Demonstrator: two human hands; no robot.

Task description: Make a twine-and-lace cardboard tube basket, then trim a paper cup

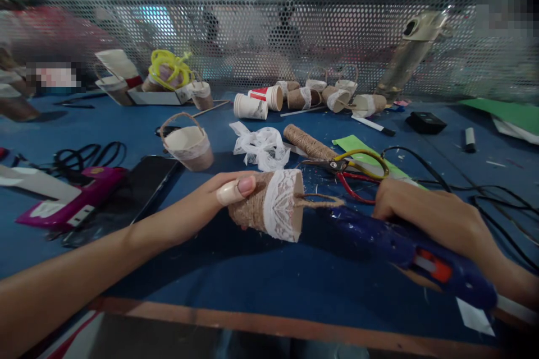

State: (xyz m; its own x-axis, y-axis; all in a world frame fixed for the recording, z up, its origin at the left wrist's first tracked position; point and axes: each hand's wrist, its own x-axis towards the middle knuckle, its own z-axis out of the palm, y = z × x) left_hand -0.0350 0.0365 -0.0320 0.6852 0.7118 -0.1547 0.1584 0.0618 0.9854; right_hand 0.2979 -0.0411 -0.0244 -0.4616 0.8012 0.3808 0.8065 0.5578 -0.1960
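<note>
My left hand (233, 188) is closed round a paper cup (256, 207) wrapped in brown twine, tipped on its side with its mouth to the right. A tape-like cover wraps the thumb. White lace (283, 205) bands the cup near its rim, and a twine loop handle (324, 201) sticks out past the mouth. In my right hand (438, 219) is a dark blue glue gun (391, 241) with an orange-red switch; its front end is close to the loop, though I cannot tell whether they touch. The gun hides part of my right fingers.
Scissors (353, 165) with yellow and red handles lie beyond my hands, beside a twine roll (309, 143) and loose lace (261, 146). A finished-looking twine basket (189, 148) stands left of these. A phone (138, 190) and black cables (501, 196) lie at the sides.
</note>
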